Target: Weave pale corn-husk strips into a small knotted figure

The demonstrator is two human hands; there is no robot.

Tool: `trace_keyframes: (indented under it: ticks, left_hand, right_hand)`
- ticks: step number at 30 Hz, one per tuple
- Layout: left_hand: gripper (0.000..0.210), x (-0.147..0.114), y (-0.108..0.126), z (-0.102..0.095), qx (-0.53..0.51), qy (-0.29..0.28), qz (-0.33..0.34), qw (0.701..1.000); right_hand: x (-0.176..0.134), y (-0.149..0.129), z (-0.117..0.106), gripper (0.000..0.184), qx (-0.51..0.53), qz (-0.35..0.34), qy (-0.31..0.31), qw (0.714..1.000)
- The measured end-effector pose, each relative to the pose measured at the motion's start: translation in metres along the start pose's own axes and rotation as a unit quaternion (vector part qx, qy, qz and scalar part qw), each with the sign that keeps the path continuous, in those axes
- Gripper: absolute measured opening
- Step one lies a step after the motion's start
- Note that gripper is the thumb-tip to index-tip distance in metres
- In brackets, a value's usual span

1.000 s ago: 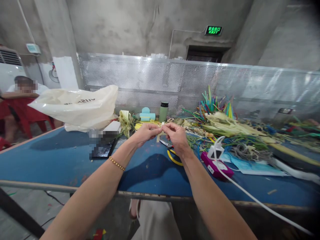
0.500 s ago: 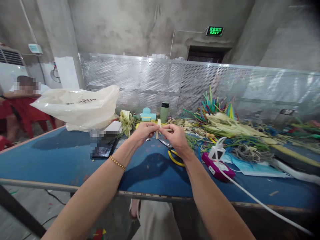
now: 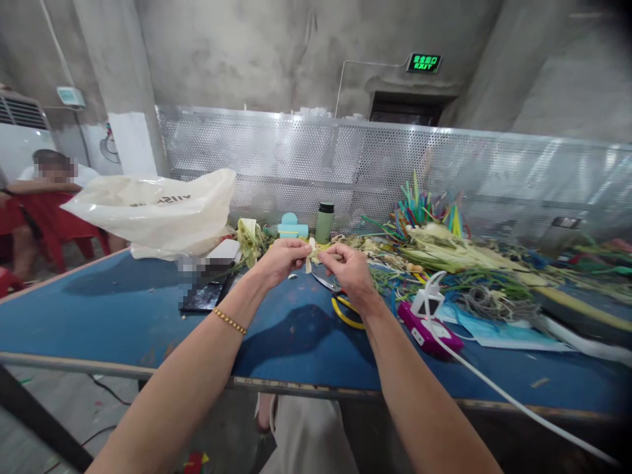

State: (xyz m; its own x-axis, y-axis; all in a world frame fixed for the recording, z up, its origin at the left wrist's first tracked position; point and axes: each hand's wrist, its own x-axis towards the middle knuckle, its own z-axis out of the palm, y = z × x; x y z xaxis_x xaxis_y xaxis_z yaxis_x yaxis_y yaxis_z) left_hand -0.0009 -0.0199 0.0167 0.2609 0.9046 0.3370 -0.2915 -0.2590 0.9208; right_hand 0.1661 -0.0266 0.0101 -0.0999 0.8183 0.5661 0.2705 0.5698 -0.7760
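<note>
Over the blue table (image 3: 296, 349), a small pale strip (image 3: 309, 264) that looks like corn husk stands between my two hands. My left hand (image 3: 285, 259) pinches it between thumb and fingers from the left. From the other side my right hand (image 3: 349, 271) is closed in a pinch, its fingertips at the strip's right edge. What lies inside those fingertips is partly hidden. Scissors (image 3: 348, 317) with yellow-and-black handles rest just below my right hand, and my wrist partly covers them.
Corn husks (image 3: 444, 245) and green cords are heaped to the right, near a purple power strip (image 3: 429, 332) with a white charger. A green bottle (image 3: 324, 222) stands behind my hands. Leftward are a phone (image 3: 202, 297) and a plastic bag (image 3: 158, 210). A person sits far left.
My fingertips have moved slightly apart, the left hand shifting a little left. More of the pale strip shows between them, and it leans over slightly.
</note>
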Motion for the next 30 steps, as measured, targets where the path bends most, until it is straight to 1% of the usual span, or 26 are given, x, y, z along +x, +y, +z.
trace_keyframes:
  ticks: [2, 4, 7, 8, 9, 10, 11, 12, 13, 14, 15, 16, 18, 21, 24, 27, 30]
  left_hand:
    - [0.031, 0.0, 0.0, 0.0, -0.002, 0.01, 0.009, 1.0]
    - [0.029, 0.002, -0.002, 0.0, 0.003, 0.032, 0.024, 0.999]
    - [0.027, 0.004, -0.007, 0.002, 0.012, 0.065, 0.054, 0.996]
    - [0.027, 0.004, -0.009, 0.003, 0.016, 0.069, 0.06, 0.996]
    - [0.028, 0.004, -0.01, 0.004, 0.023, 0.067, 0.062, 0.996]
    - [0.028, 0.004, -0.012, 0.005, 0.036, 0.062, 0.058, 0.996]
    - [0.028, 0.004, -0.014, 0.007, 0.052, 0.056, 0.053, 0.996]
    - [0.027, 0.003, -0.015, 0.008, 0.069, 0.049, 0.048, 0.995]
    - [0.027, 0.003, -0.016, 0.009, 0.083, 0.042, 0.045, 0.995]
    - [0.027, 0.003, -0.017, 0.009, 0.093, 0.035, 0.043, 0.994]
    - [0.027, 0.002, -0.017, 0.01, 0.095, 0.027, 0.041, 0.994]
    - [0.027, 0.002, -0.017, 0.01, 0.092, 0.02, 0.038, 0.995]
    - [0.026, 0.002, -0.015, 0.011, 0.078, 0.011, 0.027, 0.996]
    - [0.017, 0.0, -0.013, 0.012, 0.073, 0.026, 0.019, 0.997]
    - [0.013, -0.001, -0.011, 0.014, 0.062, 0.042, 0.021, 0.997]
    - [0.013, -0.002, -0.011, 0.015, 0.039, 0.048, 0.019, 0.998]
    - [0.013, -0.002, -0.011, 0.016, 0.033, 0.045, 0.027, 0.998]
  right_hand:
    - [0.003, 0.005, 0.0, 0.028, -0.022, -0.015, 0.015, 1.0]
    - [0.006, 0.009, 0.0, 0.031, -0.059, -0.05, 0.071, 0.994]
    - [0.009, 0.014, 0.0, 0.039, -0.123, -0.071, 0.174, 0.975]
    - [0.009, 0.014, 0.0, 0.039, -0.149, -0.085, 0.192, 0.966]
    - [0.009, 0.014, 0.001, 0.037, -0.176, -0.111, 0.194, 0.959]
    - [0.008, 0.014, 0.002, 0.033, -0.2, -0.143, 0.182, 0.952]
    - [0.007, 0.014, 0.003, 0.029, -0.215, -0.17, 0.153, 0.949]
    - [0.006, 0.013, 0.004, 0.026, -0.215, -0.182, 0.114, 0.953]
    - [0.005, 0.013, 0.005, 0.024, -0.201, -0.174, 0.073, 0.961]
    - [0.005, 0.013, 0.006, 0.023, -0.177, -0.152, 0.042, 0.972]
    - [0.004, 0.013, 0.006, 0.022, -0.152, -0.125, 0.023, 0.98]
    - [0.004, 0.013, 0.007, 0.022, -0.129, -0.103, 0.019, 0.986]
    - [0.004, 0.013, 0.007, 0.019, -0.099, -0.083, 0.035, 0.991]
    - [0.006, 0.014, 0.006, 0.017, -0.082, -0.09, 0.054, 0.991]
    - [0.007, 0.015, 0.007, 0.017, -0.083, -0.098, 0.06, 0.99]
    - [0.008, 0.016, 0.009, 0.019, -0.049, -0.085, 0.039, 0.994]
    - [0.007, 0.016, 0.009, 0.026, -0.02, -0.068, 0.005, 0.997]
